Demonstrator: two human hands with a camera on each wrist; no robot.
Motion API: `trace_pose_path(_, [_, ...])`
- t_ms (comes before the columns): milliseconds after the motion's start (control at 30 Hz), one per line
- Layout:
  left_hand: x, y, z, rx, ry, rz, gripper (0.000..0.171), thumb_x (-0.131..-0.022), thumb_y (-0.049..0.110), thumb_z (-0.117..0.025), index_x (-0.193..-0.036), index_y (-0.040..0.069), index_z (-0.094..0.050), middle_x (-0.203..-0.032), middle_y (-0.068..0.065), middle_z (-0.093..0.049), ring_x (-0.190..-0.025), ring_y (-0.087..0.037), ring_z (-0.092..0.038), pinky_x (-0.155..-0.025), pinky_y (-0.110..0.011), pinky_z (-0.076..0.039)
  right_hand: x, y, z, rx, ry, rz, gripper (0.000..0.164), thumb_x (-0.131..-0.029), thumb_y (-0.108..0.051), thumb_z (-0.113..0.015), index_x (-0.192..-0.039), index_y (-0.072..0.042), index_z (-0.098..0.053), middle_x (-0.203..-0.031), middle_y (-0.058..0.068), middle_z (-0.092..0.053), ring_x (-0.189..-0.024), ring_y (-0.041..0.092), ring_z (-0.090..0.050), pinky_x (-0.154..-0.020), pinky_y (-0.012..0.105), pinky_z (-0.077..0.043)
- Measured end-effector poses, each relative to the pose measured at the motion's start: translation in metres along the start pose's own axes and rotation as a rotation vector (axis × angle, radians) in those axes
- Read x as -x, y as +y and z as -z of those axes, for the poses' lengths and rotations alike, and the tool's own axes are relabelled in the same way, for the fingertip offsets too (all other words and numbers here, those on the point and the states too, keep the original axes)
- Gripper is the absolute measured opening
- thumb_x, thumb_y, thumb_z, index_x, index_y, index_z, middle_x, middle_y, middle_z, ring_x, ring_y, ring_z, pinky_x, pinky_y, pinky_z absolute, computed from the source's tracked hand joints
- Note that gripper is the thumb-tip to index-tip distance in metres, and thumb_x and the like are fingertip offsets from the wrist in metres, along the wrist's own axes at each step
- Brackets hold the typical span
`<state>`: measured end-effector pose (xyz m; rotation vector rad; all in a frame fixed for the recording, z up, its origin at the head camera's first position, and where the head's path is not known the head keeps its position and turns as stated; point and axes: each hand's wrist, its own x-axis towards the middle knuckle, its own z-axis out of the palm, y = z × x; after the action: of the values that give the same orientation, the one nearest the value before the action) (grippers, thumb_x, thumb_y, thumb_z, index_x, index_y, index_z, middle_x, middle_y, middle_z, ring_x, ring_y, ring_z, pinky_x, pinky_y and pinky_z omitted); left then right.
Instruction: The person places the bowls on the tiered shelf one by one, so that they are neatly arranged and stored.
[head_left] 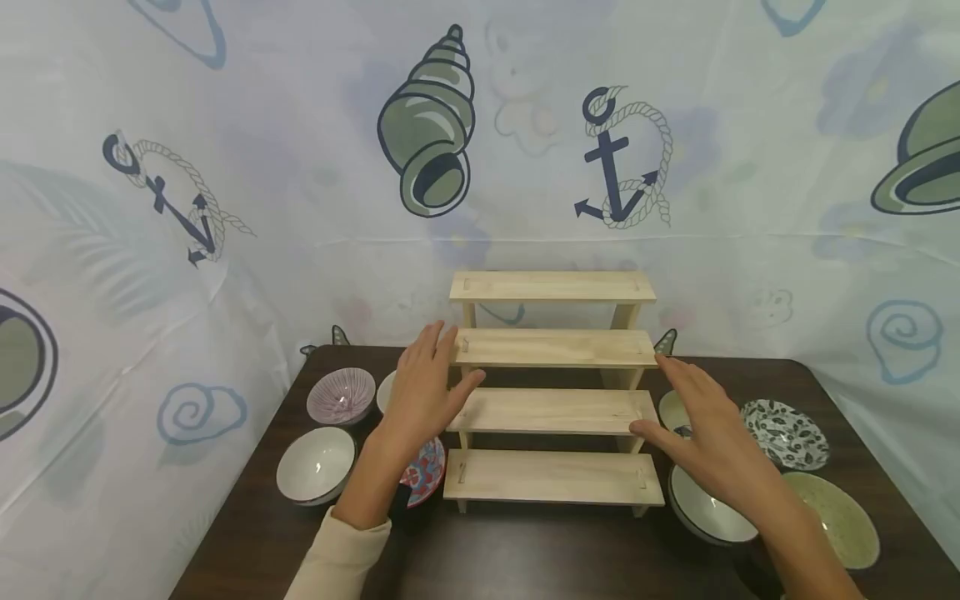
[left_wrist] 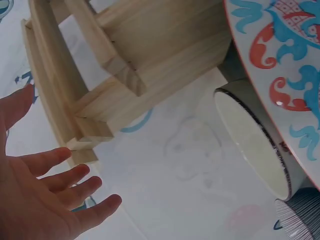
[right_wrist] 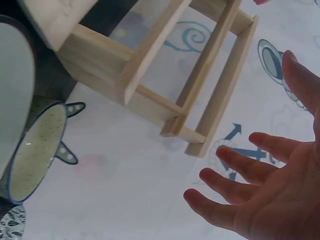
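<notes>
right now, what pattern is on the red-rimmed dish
The dish has red and blue scrolls on white, clearest in the left wrist view.

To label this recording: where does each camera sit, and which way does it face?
Head: on the head, facing forward and down at the wooden stand; left hand, right hand and forearms show.
Left wrist: on that wrist, facing the stand and a patterned dish; left hand shows.
Right wrist: on that wrist, facing the stand and a yellowish bowl; right hand shows.
Both wrist views share the stand.
</notes>
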<state>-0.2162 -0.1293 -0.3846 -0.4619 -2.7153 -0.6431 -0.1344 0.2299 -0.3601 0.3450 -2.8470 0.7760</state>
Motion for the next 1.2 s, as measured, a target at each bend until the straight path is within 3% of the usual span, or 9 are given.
trace_pose_path(167, [-0.003,-0.008,-0.007,0.016,0.003,0.004,0.08,-0.098,0.044,-0.07,-0.159,0.002,-0.037,-0.167,-0.025,-0.03,-0.155,-0.044,-0.029,-0.123,-0.066,-0.027,0.008,0.009,-0.003,-0.004,0.001,-0.035,0.1,-0.092,-0.05,-0.076,-0.165,-0.007,-0.023,-0.162,0.03,-0.031,-0.146,0.056,-0.03,-0.105,0.079,-0.032])
trace_pose_path(433, [-0.007,-0.017,-0.02,0.019,-0.021,-0.003,0.073,-0.102,0.039,-0.065,-0.158,-0.001,-0.038,-0.166,-0.025,-0.032,-0.155,-0.042,-0.03,-0.123,-0.063,-0.029,0.023,0.026,-0.002,-0.011,-0.004,-0.093,0.104,-0.091,-0.051,-0.076,-0.166,-0.008,-0.018,-0.163,0.032,-0.029,-0.146,0.058,-0.029,-0.105,0.078,-0.031])
trace_pose_path(800, [-0.01,-0.02,-0.024,0.035,-0.05,-0.023,0.066,-0.107,0.035,-0.056,-0.159,-0.001,-0.036,-0.167,-0.023,-0.031,-0.155,-0.042,-0.03,-0.124,-0.059,-0.03,0.044,0.055,-0.003,-0.035,0.023,-0.14,0.104,-0.093,-0.046,-0.076,-0.166,-0.005,-0.015,-0.161,0.038,-0.027,-0.143,0.064,-0.025,-0.102,0.082,-0.027])
trace_pose_path(1200, [-0.011,-0.023,-0.029,-0.022,-0.049,-0.012,0.067,-0.109,0.039,-0.05,-0.161,0.0,-0.033,-0.167,-0.019,-0.032,-0.156,-0.035,-0.032,-0.124,-0.061,-0.028,0.067,0.081,-0.009,0.095,0.048,-0.173,0.104,-0.092,-0.048,-0.076,-0.162,0.004,-0.02,-0.154,0.043,-0.032,-0.135,0.065,-0.033,-0.099,0.081,-0.031])
